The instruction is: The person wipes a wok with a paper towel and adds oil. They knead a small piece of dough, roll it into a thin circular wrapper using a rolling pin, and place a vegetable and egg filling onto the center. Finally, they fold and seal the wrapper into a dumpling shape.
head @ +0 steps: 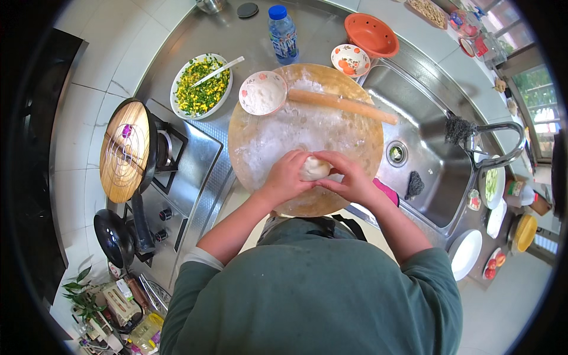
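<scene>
A pale ball of dough (315,169) is held between my two hands, over the near half of a round wooden board (306,207) dusted with flour. My left hand (287,175) wraps its left side. On the other side, the fingers and thumb of my right hand (348,175) touch it. A wooden rolling pin (341,105) lies across the far part of the board, its right end past the edge. Beside its left end stands a patterned bowl of white flour (263,94). Further left is a white bowl of chopped greens and yellow bits (202,86) with a white-handled utensil in it.
A blue-capped bottle (283,37), a small patterned bowl (350,61) and an orange plastic basin (372,35) stand behind the board. The steel sink (421,133) is at the right. On the left, a wood-lidded wok (126,151) and a black pan (114,238) sit on the gas stove.
</scene>
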